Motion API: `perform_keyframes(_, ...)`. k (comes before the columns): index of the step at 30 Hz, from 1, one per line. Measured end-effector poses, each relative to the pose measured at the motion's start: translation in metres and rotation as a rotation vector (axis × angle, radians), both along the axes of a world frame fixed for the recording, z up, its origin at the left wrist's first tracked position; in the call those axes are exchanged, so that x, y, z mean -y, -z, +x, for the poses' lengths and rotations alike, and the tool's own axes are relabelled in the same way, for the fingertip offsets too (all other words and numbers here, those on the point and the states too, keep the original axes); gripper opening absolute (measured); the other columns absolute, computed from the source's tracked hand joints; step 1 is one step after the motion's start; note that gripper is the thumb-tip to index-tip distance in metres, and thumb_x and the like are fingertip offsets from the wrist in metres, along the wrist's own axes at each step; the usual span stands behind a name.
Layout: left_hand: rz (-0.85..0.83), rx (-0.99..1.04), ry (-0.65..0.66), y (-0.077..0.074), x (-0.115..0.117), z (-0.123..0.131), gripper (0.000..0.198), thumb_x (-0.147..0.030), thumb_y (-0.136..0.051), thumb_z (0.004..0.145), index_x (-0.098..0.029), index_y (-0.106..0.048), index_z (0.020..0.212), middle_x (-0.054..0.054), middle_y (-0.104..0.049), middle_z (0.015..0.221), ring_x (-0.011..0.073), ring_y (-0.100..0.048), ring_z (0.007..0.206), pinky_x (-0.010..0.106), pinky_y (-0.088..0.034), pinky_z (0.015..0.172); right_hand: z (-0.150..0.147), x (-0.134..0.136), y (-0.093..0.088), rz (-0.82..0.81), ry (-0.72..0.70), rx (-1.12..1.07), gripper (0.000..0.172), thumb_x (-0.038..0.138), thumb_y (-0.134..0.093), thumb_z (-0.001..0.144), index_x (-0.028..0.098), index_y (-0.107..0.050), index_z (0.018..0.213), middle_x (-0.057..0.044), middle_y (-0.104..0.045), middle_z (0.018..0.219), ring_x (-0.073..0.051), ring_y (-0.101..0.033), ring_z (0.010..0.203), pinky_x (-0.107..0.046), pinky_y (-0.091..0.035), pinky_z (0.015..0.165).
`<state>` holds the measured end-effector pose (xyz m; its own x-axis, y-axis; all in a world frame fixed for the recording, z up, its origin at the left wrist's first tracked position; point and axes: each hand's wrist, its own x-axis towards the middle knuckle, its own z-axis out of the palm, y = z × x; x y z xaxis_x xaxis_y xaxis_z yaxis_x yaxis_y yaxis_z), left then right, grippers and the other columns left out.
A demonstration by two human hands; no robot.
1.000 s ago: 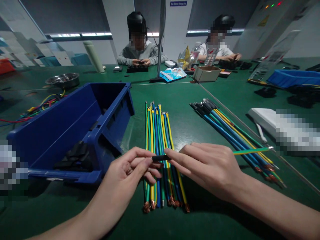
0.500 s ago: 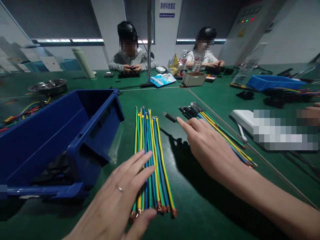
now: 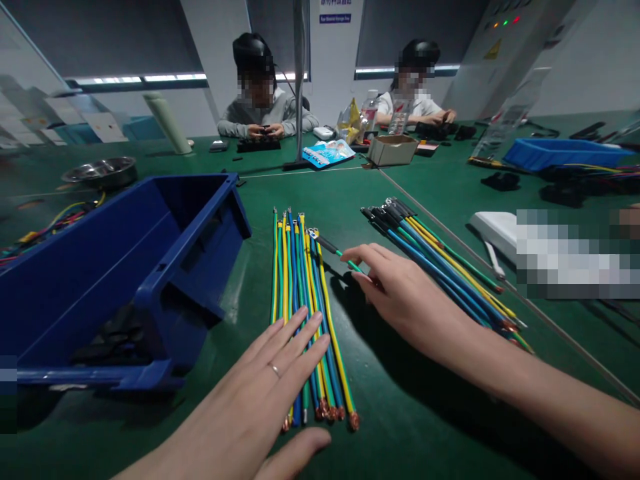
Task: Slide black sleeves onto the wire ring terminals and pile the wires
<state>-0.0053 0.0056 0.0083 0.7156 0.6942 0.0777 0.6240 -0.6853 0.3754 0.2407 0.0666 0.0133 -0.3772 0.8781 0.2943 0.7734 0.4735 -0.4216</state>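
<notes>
Several blue, green and yellow wires (image 3: 302,280) lie side by side on the table, with metal lugs at the far ends and bare copper at the near ends. Across their lower half rests my left hand (image 3: 273,373), fingers stretched out flat. My right hand (image 3: 390,273) pinches a green wire (image 3: 355,267) with a black sleeve (image 3: 327,245) near its lug; the lug end is by the tops of the flat row. Beyond my right wrist lies a second bundle of wires (image 3: 440,263) with black-sleeved ends.
A blue bin (image 3: 165,300) holding black pieces stands at left, with a steel bowl (image 3: 100,172) behind it. A white device (image 3: 495,230) lies at right. A metal pole (image 3: 299,87), blue packet (image 3: 327,153) and small cardboard box (image 3: 393,151) stand farther back. Two people sit opposite.
My right hand has moved slightly, bringing the sleeved wire's lug left to the tops of the flat row. My left hand has shifted a little to the right. The view has tilted slightly.
</notes>
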Motion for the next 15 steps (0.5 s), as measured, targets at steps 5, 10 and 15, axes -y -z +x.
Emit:
perform_keyframes(5,-0.029,0.059,0.006,0.001,0.001,-0.002,0.063,-0.037,-0.061,0.089,-0.028,-0.038,0.146,0.003,-0.035,0.153,0.0258,-0.035,0.140,0.042,-0.034,0.114,-0.008,0.003,-0.007,-0.102,-0.029,-0.268,0.020,0.017,-0.040,0.097,0.018,-0.057,0.108,-0.007,-0.058,0.106,-0.007,-0.059,0.061,-0.023,-0.050,0.054)
perform_keyframes(10,0.039,0.013,-0.046,0.002,-0.001,0.000,0.078,-0.053,-0.062,0.085,-0.020,-0.032,0.149,0.010,-0.027,0.156,0.0301,-0.028,0.143,0.047,-0.033,0.113,-0.004,-0.005,0.004,0.108,-0.006,-0.064,0.030,0.016,-0.047,0.094,0.015,-0.054,0.123,-0.013,-0.053,0.123,-0.020,-0.058,0.108,-0.038,-0.051,0.090)
perform_keyframes(15,0.001,-0.055,-0.056,-0.004,-0.003,0.003,0.077,-0.052,-0.062,0.085,-0.020,-0.033,0.149,0.009,-0.026,0.157,0.0318,-0.024,0.144,0.051,-0.030,0.114,0.001,-0.009,0.015,0.166,-0.056,0.200,0.033,0.015,-0.042,0.095,0.012,-0.054,0.125,-0.017,-0.052,0.123,-0.026,-0.050,0.113,-0.043,-0.047,0.092)
